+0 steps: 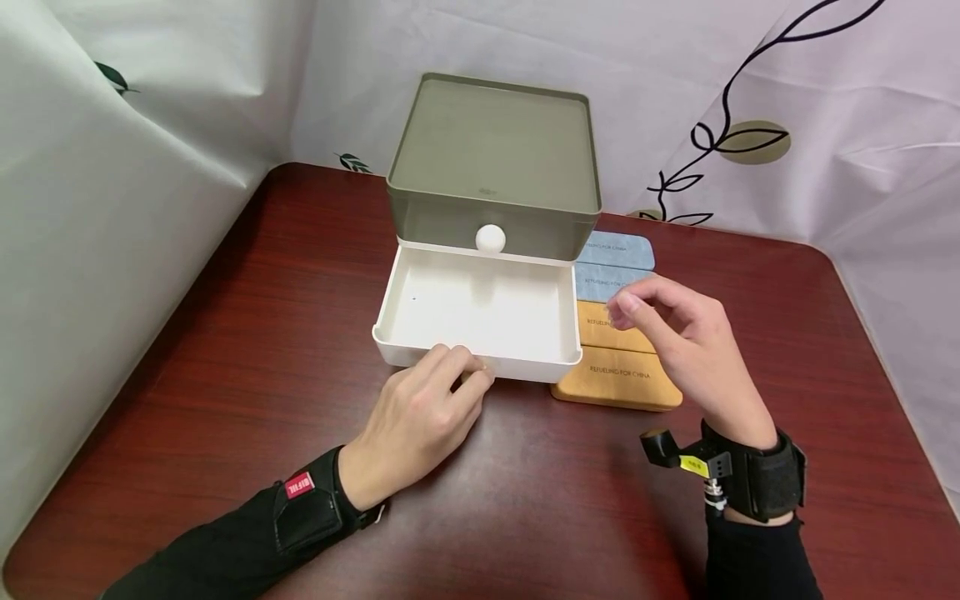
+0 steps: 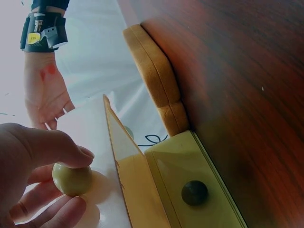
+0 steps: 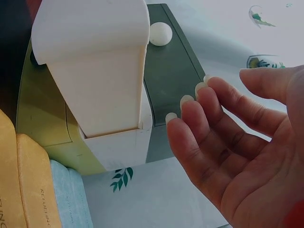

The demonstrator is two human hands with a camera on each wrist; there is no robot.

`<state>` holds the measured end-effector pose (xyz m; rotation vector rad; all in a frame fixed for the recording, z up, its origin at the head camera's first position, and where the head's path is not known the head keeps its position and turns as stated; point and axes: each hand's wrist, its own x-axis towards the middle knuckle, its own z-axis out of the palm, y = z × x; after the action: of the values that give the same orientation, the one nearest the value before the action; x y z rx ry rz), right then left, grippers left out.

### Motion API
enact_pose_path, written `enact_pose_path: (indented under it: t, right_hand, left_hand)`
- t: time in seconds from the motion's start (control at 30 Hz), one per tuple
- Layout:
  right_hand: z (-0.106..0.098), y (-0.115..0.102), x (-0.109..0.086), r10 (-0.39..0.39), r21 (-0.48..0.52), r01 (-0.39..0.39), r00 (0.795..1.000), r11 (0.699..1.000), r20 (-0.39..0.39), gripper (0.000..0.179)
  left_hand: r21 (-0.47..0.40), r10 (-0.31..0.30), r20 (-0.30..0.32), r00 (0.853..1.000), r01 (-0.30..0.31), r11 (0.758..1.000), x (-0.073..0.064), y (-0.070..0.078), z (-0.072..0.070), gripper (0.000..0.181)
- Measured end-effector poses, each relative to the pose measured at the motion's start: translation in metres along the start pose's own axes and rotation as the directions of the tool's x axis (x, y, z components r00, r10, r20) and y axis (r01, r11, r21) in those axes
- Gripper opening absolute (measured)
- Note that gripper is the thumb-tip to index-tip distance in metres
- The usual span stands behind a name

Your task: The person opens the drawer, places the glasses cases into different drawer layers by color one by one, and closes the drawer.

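A white drawer (image 1: 480,304) is pulled out from the lower part of a grey-green storage box (image 1: 495,150). My left hand (image 1: 423,412) is at the drawer's front edge. In the left wrist view its thumb and fingers pinch the drawer's round olive knob (image 2: 72,179), which the hand hides in the head view. My right hand (image 1: 686,342) is raised over the yellow cases (image 1: 618,373) to the right of the drawer. Its fingers (image 3: 204,142) are loosely bent with nothing between them. A white knob (image 1: 491,239) sits on the box's upper front.
Two blue cases (image 1: 618,250) lie behind the yellow ones, close along the right side of the box. Everything stands on a dark red wooden table (image 1: 247,333). White cloth (image 1: 360,75) with printed leaves rises behind the table and at its sides.
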<state>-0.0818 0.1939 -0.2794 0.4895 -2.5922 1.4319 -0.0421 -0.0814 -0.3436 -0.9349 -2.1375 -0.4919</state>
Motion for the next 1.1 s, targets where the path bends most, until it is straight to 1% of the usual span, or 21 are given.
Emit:
enact_pose_path:
  t: [0.1, 0.23, 0.33, 0.43, 0.53, 0.6, 0.73, 0.87, 0.97, 1.1]
  right_hand:
    - [-0.002, 0.004, -0.002, 0.010, -0.029, -0.010, 1.000, 1.000, 0.003, 0.011]
    - [-0.006, 0.013, -0.006, 0.020, -0.124, -0.017, 1.000, 0.992, 0.017, 0.009]
    - [-0.008, 0.022, -0.008, 0.020, -0.220, -0.009, 0.999, 0.976, 0.048, 0.010]
    - [-0.009, 0.032, -0.009, 0.000, -0.304, 0.028, 0.996, 0.952, 0.093, 0.012]
    - [-0.009, 0.040, -0.010, -0.009, -0.367, 0.061, 0.990, 0.928, 0.142, 0.016]
    - [-0.009, 0.044, -0.011, -0.007, -0.391, 0.077, 0.984, 0.917, 0.175, 0.020]
    - [-0.006, 0.051, -0.015, 0.002, -0.405, 0.099, 0.971, 0.909, 0.240, 0.031]
    - [-0.003, 0.057, -0.017, 0.007, -0.433, 0.122, 0.959, 0.893, 0.284, 0.042]
    - [-0.002, 0.061, -0.017, 0.037, -0.465, 0.115, 0.952, 0.878, 0.304, 0.051]
    - [-0.001, 0.066, -0.017, 0.087, -0.495, 0.111, 0.929, 0.862, 0.360, 0.063]
  left_hand:
    - [-0.004, 0.012, 0.003, 1.000, -0.012, 1.000, 0.001, 0.001, 0.000, 0.017]
    - [-0.004, 0.027, 0.003, 1.000, -0.027, 1.000, 0.002, 0.002, -0.001, 0.017]
    - [0.002, 0.032, -0.005, 0.999, -0.032, 0.999, 0.002, 0.003, -0.002, 0.017]
    - [0.004, 0.037, -0.011, 0.999, -0.037, 0.999, 0.001, 0.003, -0.003, 0.017]
    - [0.001, 0.042, -0.013, 0.999, -0.042, 0.999, 0.001, 0.004, -0.004, 0.017]
    - [-0.001, 0.045, -0.015, 0.999, -0.045, 0.999, 0.000, 0.004, -0.005, 0.017]
    - [-0.009, 0.045, -0.029, 0.999, -0.045, 0.999, 0.000, 0.005, -0.005, 0.017]
    - [-0.013, 0.045, -0.039, 0.998, -0.045, 0.999, 0.000, 0.005, -0.005, 0.017]
    - [-0.015, 0.045, -0.043, 0.998, -0.046, 0.999, 0.000, 0.005, -0.005, 0.016]
    - [-0.016, 0.047, -0.049, 0.998, -0.048, 0.999, -0.001, 0.006, -0.006, 0.016]
